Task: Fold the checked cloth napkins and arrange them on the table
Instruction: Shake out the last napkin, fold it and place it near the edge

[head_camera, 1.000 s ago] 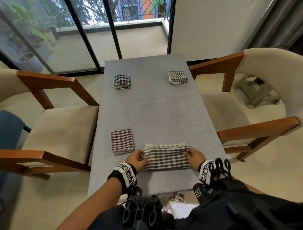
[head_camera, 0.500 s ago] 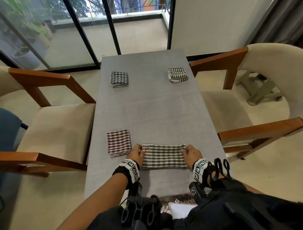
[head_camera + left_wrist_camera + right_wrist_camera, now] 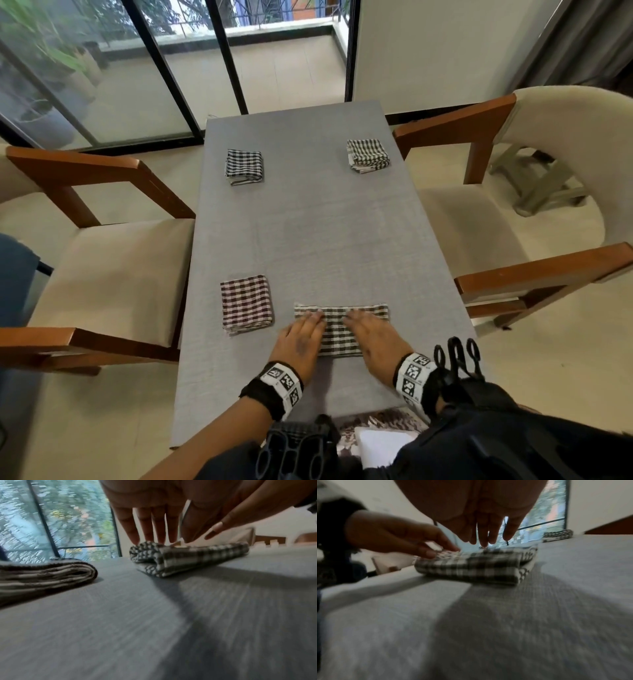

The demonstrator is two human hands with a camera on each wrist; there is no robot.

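Note:
A grey-and-white checked napkin [image 3: 339, 334], folded into a long strip, lies near the front edge of the grey table [image 3: 308, 226]. My left hand [image 3: 303, 337] rests flat on its left part and my right hand [image 3: 371, 334] on its right part, fingers straight. The left wrist view shows the napkin [image 3: 187, 558] under my left fingertips [image 3: 150, 539]. In the right wrist view my right fingers [image 3: 485, 540] touch the top of the napkin [image 3: 471, 565]. A folded brown checked napkin [image 3: 246, 303] lies to its left. Two more folded napkins sit far left [image 3: 244, 166] and far right [image 3: 367, 155].
Wooden armchairs with cream cushions stand on the left [image 3: 102, 267] and on the right [image 3: 513, 219] of the table. Glass doors [image 3: 137, 68] to a balcony are beyond the far end. A patterned cloth [image 3: 376, 421] lies on my lap below the table's edge.
Both hands let go of the napkin's two ends and moved inward on top of it, fingers now flat on the cloth. The napkin itself stayed in place.

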